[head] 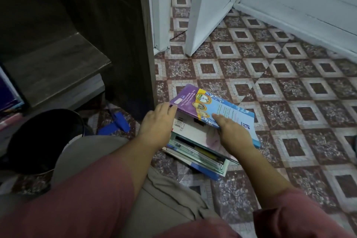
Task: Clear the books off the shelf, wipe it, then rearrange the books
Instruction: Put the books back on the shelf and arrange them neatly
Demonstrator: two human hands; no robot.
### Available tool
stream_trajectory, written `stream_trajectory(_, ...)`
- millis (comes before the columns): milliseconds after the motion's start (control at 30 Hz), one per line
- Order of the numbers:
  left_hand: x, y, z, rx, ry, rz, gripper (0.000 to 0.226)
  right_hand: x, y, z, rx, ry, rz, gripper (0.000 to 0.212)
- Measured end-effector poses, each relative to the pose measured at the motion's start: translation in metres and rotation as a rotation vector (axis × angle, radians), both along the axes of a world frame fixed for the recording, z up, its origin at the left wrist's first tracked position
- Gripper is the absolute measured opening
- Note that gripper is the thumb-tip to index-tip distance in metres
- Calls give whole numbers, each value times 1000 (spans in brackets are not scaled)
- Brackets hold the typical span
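Books [201, 137] on patterned floor [289, 83]

We see a dusty-pink left sleeve [87, 189] and a matching right sleeve [301, 216], both short, plain and loose, their hems ending near the elbows. Below them we make out baggy beige trousers [166, 199], creased and folded across the lap.
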State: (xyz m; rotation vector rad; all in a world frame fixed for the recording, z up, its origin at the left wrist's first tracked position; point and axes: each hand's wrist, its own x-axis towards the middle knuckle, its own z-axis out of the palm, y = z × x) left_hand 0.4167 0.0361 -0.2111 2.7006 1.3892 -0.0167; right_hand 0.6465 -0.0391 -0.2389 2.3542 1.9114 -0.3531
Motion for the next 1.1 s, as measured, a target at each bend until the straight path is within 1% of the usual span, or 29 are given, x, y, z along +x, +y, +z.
stream_trajectory(67, -1, 0, -2, -19, 3, 7, 73, -4, -6, -15, -6, -25, 27, 56)
stream_trajectory(167, 0, 1, -4, -30, 13, 2, 71, -10, -20, -40, -86, -66, 70, 58)
stream_trajectory(233, 1, 1, -5, -46, 26, -1, 68, -11, -26, -49, -75, -65, 61, 60)
stream_trajectory(300, 0, 1, -6, -73, 35, 6, 64, -9, -26, -50, -23, -54, 65, 63)
stream_trajectory(367, 0, 1, -6, -89, 38, 11, 61, -4, -24, -51, 1, -75, 86, 70)
stream_trajectory(433, 0, 0, -6, -95, 37, 13, 60, -3, -21, -50, -10, -99, 120, 78)
stream_trajectory(500, 1, 0, -5, -101, 36, 13, 60, -5, -17, -45, -57, -122, 162, 81)
stream_trajectory(633, 2, -1, -4, -115, 41, 14, 58, -8, -12, -45, -149, -212, 217, 73)
stream_trajectory(700, 2, -1, -3, -120, 40, 16, 56, -12, -10, -44, -196, -244, 273, 60)
stream_trajectory(733, 2, -2, -3, -121, 38, 17, 55, -12, -9, -43, -142, -258, 298, 56)
stream_trajectory(800, 2, -1, -2, -126, 36, 14, 54, -10, -2, -33, -100, -218, 346, 50)
stream_trajectory(933, 0, -2, -1, -124, 32, 11, 52, -6, 6, -20, -99, -179, 325, 41)
stream_trajectory(967, 0, -3, -1, -126, 26, 12, 53, -9, 4, -21, -107, -191, 295, 44)
stream_trajectory(1033, 0, -4, 1, -133, 6, 10, 54, -17, 1, -23, -140, -203, 240, 59)
stream_trajectory(1067, 0, -5, 2, -137, -5, 7, 55, -22, 1, -21, -157, -196, 207, 63)
stream_trajectory(1100, 0, -6, 3, -140, -17, 4, 57, -25, 1, -15, -172, -188, 158, 62)
